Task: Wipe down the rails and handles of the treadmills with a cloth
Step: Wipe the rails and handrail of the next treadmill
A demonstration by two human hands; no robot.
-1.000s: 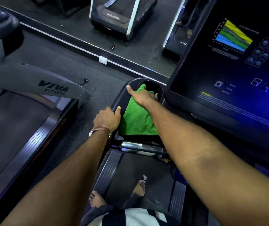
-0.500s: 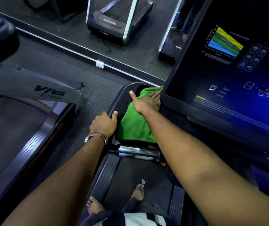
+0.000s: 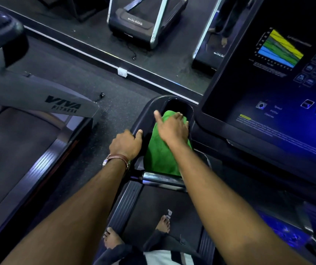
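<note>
At frame centre, the right hand (image 3: 173, 129) presses the green cloth (image 3: 161, 155) flat-fingered into the treadmill's black side tray (image 3: 149, 109). The left hand (image 3: 125, 143), fingers curled, grips the tray's left edge.

Green cloth (image 3: 160, 155) partly under right hand (image 3: 173, 129); console screen (image 3: 279, 96) cut by right edge, small text unreadable.

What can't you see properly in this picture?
Head view only:
- The tray floor: covered by the green cloth and right hand.
- The left hand fingertips: curled over the tray's outer edge, out of sight.
- Small writing on the screen: too tiny and blurred to read.
- The silver handle: its right end is behind the right forearm.
</note>
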